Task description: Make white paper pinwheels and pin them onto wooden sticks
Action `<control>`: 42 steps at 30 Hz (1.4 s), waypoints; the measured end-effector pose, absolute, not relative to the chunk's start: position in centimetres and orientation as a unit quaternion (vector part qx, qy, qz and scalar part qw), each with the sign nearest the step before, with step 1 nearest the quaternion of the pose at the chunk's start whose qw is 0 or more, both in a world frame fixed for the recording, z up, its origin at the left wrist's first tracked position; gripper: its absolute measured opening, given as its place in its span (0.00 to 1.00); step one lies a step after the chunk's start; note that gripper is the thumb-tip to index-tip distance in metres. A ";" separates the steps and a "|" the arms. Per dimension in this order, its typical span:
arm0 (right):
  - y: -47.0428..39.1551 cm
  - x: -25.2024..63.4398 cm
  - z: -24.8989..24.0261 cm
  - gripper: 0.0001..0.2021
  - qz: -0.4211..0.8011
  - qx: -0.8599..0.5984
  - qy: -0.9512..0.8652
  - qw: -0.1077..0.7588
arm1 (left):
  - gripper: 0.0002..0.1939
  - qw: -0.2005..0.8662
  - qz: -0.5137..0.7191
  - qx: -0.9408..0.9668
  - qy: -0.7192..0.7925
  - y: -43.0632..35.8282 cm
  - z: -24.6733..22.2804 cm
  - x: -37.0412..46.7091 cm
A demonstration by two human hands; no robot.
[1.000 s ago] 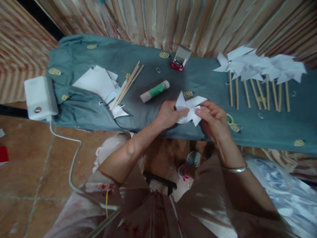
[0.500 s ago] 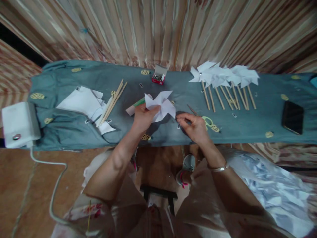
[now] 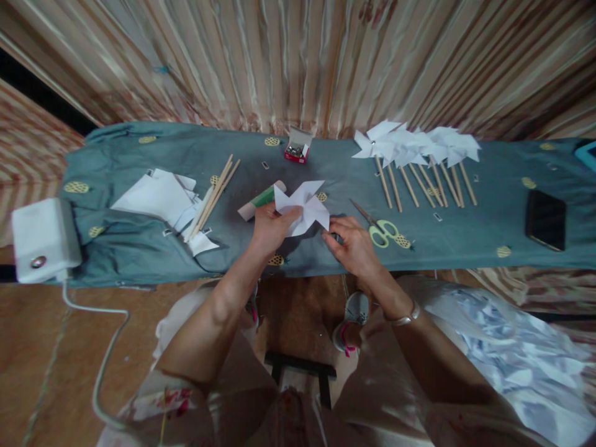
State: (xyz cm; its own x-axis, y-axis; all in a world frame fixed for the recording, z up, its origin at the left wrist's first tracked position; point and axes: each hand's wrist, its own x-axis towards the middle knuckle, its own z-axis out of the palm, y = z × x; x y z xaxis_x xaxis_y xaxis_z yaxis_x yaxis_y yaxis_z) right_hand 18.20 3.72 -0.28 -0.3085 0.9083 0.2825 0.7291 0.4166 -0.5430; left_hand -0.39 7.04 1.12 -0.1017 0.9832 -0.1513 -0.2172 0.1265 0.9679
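My left hand (image 3: 272, 228) pinches a white paper pinwheel (image 3: 305, 208) near its middle, thumb on top. Close to the pinwheel's right edge is my right hand (image 3: 351, 245), its thumb and fingertips drawn together; what lies between them is too small to make out. Behind my left hand rests a pink and green roll (image 3: 263, 200). Scissors with light green handles (image 3: 382, 232) lie just right of my right hand. An open red box of small metal pieces (image 3: 297, 151) stands at the table's back edge.
Wooden sticks (image 3: 216, 195) and white paper sheets (image 3: 158, 197) lie on the left, near a white device (image 3: 45, 241) with a cable. Several pinwheels on sticks (image 3: 414, 149) are lined up at the back right. A black phone (image 3: 546, 220) lies on the far right of the cloth-covered table (image 3: 484, 230).
My right hand has moved slightly left, closer to the pinwheel's edge, and the scissors now show more fully. My left hand still holds the pinwheel. The view has shifted slightly.
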 end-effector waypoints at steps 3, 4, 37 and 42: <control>3.6 18.0 -0.1 0.07 0.192 -0.510 -0.792 0.276 | 0.11 0.562 0.532 0.377 0.510 6.8 1.4 -0.2; 3.6 18.0 -0.1 0.07 0.203 -0.509 -0.790 0.276 | 0.11 0.562 0.531 0.377 0.509 6.8 1.5 -0.2; 2.6 19.6 4.6 0.04 0.287 -0.508 -0.679 0.446 | 0.09 0.527 0.499 0.460 0.511 5.7 1.8 2.1; 2.6 18.9 4.1 0.07 0.285 -0.507 -0.689 0.432 | 0.09 0.547 0.484 0.467 0.499 5.1 2.1 2.9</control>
State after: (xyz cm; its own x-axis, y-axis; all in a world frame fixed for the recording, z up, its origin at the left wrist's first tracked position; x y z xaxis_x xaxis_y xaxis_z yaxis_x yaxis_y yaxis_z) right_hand 18.89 2.59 4.09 -0.1111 0.9454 0.3066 0.4523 0.3227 -0.8314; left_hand 2.87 5.06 2.07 0.0339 0.9951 -0.0931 -0.0630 0.0951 0.9935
